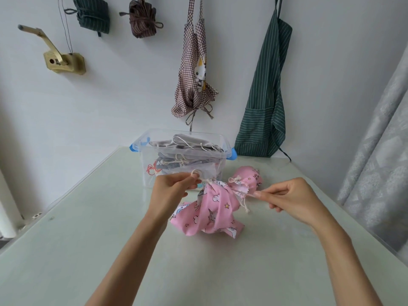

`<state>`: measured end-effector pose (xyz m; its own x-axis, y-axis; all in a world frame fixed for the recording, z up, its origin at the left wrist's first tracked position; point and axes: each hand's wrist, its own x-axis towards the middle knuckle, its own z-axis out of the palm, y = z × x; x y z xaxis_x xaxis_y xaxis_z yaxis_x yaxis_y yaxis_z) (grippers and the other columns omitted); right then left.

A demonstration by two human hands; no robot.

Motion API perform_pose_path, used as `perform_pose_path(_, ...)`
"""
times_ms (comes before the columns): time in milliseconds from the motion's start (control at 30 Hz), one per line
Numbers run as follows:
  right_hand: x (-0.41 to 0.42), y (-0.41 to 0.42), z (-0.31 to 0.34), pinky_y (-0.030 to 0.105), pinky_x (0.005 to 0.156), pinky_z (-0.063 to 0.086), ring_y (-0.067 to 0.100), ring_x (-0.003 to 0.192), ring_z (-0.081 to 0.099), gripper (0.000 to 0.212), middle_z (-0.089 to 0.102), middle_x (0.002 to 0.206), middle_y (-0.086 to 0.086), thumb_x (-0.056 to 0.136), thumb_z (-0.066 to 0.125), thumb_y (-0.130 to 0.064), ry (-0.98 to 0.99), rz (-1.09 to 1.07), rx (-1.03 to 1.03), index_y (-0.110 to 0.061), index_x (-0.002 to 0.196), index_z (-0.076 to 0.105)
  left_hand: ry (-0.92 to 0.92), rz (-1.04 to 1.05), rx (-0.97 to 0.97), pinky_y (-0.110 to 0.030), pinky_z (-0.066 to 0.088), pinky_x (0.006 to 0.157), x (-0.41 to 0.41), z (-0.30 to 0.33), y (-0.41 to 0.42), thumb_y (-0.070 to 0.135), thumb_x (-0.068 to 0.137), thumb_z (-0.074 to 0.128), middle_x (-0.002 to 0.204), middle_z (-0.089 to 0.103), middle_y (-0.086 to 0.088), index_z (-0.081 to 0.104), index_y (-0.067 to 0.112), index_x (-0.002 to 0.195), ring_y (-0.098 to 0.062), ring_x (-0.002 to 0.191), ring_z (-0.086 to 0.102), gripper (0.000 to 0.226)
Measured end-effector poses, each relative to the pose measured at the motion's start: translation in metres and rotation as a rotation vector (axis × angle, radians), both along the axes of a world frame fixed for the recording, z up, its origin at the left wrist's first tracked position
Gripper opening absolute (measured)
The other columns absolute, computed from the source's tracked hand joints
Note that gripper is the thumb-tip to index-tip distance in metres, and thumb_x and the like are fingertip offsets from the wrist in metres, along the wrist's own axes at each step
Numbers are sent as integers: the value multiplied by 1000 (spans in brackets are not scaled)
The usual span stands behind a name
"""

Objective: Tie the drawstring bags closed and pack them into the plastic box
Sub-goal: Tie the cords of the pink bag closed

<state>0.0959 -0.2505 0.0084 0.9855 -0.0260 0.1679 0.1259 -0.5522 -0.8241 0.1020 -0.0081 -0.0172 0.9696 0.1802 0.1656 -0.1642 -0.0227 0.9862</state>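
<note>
A pink drawstring bag point(213, 214) with a cartoon print lies on the pale table point(110, 250), its neck gathered. My left hand point(174, 188) pinches one end of its cream cord near the box. My right hand point(289, 198) pinches the other cord end, and the cord runs taut between them. A second pink bag point(249, 176), tied shut, lies just behind it. The clear plastic box point(183, 157) with blue clips stands at the back of the table and holds several tied bags, a grey one on top.
Aprons hang on the white wall: a checked one point(194, 69) and a green striped one point(263, 100) behind the box. Two bundled aprons hang higher up. A grey curtain point(379, 162) falls at the right, past the table's edge.
</note>
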Motion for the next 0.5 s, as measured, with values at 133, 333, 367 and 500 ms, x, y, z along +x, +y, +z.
perform_pose_path(133, 2, -5, -5, 29, 62, 51, 10, 48, 58, 16, 69, 56, 3, 69, 81, -27, 169, -1, -151, -17, 61, 73, 0, -28, -41, -10, 51, 58, 1, -2, -7, 19, 89, 63, 75, 72, -2, 72, 8, 86, 0, 63, 68, 15)
perform_pose_path(333, -1, 14, -5, 15, 50, 48, 9, 46, 61, 15, 70, 91, 0, 88, 64, -25, 196, 90, -146, -14, 96, 70, 93, -205, -5, -11, 52, 57, 2, 1, -9, 25, 95, 54, 80, 71, -2, 58, 11, 82, -2, 62, 68, 19)
perform_pose_path(367, -1, 20, -3, 15, 48, 47, 10, 45, 60, 16, 70, 94, -1, 91, 59, -27, 151, 97, -102, -16, 96, 70, 94, -215, 7, -12, 52, 57, 1, 1, -9, 26, 94, 55, 80, 72, -2, 59, 11, 82, -2, 63, 68, 19)
perform_pose_path(500, -6, 46, 0, 15, 43, 42, 8, 46, 57, 27, 67, 89, -5, 93, 50, -41, 262, 255, 122, -21, 90, 69, 82, -290, 16, -11, 51, 59, 1, 1, -12, 24, 93, 55, 78, 74, 0, 59, 8, 86, -3, 65, 69, 18)
